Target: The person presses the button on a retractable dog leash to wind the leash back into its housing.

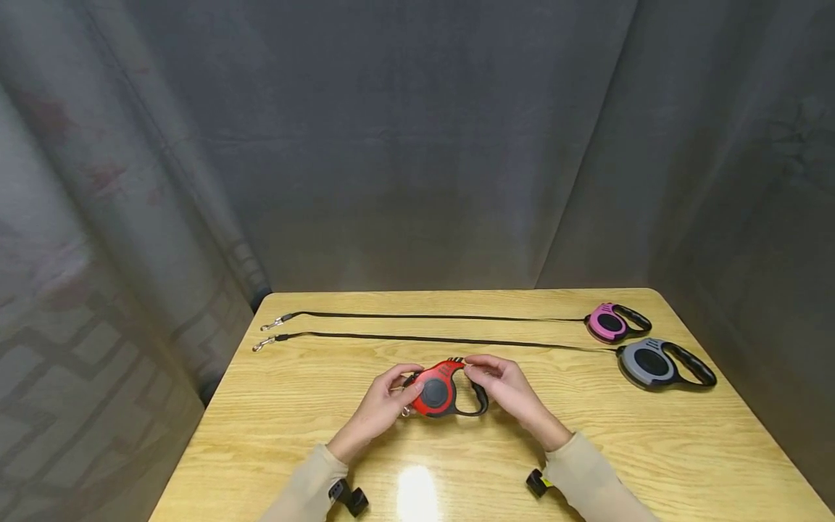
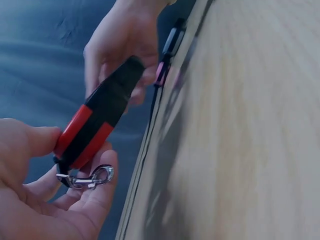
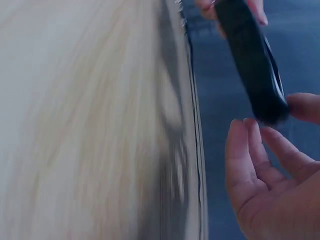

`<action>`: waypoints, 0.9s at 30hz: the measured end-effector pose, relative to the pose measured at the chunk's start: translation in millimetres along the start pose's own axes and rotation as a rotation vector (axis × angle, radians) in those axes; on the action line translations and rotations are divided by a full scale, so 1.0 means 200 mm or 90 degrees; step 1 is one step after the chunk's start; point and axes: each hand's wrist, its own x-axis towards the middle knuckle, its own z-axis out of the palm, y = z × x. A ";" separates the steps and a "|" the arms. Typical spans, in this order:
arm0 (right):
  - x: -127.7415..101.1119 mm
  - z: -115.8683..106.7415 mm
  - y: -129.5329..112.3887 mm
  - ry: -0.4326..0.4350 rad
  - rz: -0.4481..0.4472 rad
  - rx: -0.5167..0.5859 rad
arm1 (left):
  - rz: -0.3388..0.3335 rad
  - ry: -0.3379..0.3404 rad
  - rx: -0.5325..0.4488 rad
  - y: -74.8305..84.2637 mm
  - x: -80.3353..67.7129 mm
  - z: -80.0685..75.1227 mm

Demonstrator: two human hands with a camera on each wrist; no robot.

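A wooden table (image 1: 652, 449) is standing before grey curtains, and both hands are holding a red leash (image 1: 438, 390) above it, the left hand (image 1: 385, 402) and the right hand (image 1: 505, 388) pinching opposite ends. At the left wrist, the clip (image 2: 87, 179) is lying against the left fingers just below the case. At the right wrist, the fingertips (image 3: 240, 131) are touching the black handle's end.

In the right wrist view the table (image 3: 85, 125) is smeared by blur, and the red leash housing (image 3: 252, 65) runs off the top edge, with the left hand (image 3: 230, 10) cut there too. The left wrist view crops the right hand (image 2: 122, 40) at the top; the pink reel (image 2: 161, 74) behind is too blurred to make out.
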 end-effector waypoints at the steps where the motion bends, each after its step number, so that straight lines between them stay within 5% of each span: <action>1: 0.00 0.00 0.00 0.000 -0.015 -0.019 | -0.005 0.002 0.001 0.00 0.00 -0.02; 7: -0.01 0.02 0.03 -0.043 -0.069 -0.091 | -0.023 0.010 0.030 -0.01 -0.01 -0.10; 16: 0.00 0.09 0.04 -0.035 -0.042 -0.099 | -0.024 0.038 0.074 -0.05 -0.02 -0.12; 27: 0.07 0.17 0.05 -0.034 -0.036 -0.119 | 0.013 0.115 0.256 -0.10 0.01 -0.16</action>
